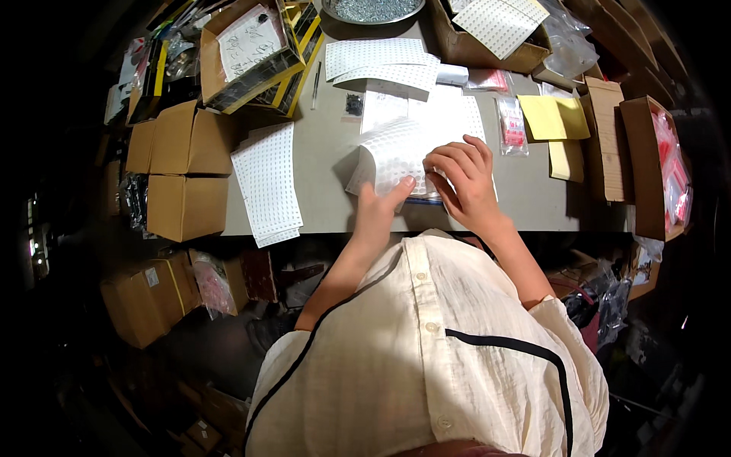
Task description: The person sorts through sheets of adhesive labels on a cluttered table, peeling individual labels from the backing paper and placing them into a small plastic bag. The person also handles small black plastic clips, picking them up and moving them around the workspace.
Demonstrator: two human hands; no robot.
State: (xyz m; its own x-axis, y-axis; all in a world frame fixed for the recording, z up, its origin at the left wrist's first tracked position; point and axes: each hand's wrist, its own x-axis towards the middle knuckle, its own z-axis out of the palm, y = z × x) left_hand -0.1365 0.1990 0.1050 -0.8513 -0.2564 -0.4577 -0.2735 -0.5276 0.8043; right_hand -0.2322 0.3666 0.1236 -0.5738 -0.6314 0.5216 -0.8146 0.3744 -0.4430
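Note:
A curled white sheet of round stickers (390, 156) is raised off the table in front of me. My left hand (377, 209) grips its near edge, thumb on top and fingers hidden underneath. At the sheet's right edge, my right hand (470, 183) has its thumb and fingertips drawn together. Whatever sits in that pinch is too small to make out. Brightly lit white papers (449, 107) lie beneath and behind the sheet. A blue strip (423, 201) shows at the near edge below it.
Printed label sheets lie at left (266, 183) and at the back (373, 61). A pen (316, 85), a small bag of black parts (354, 104), red-printed bags (512, 129) and yellow paper (554, 118) surround the work. Cardboard boxes (186, 206) and a metal bowl (373, 20) border the table.

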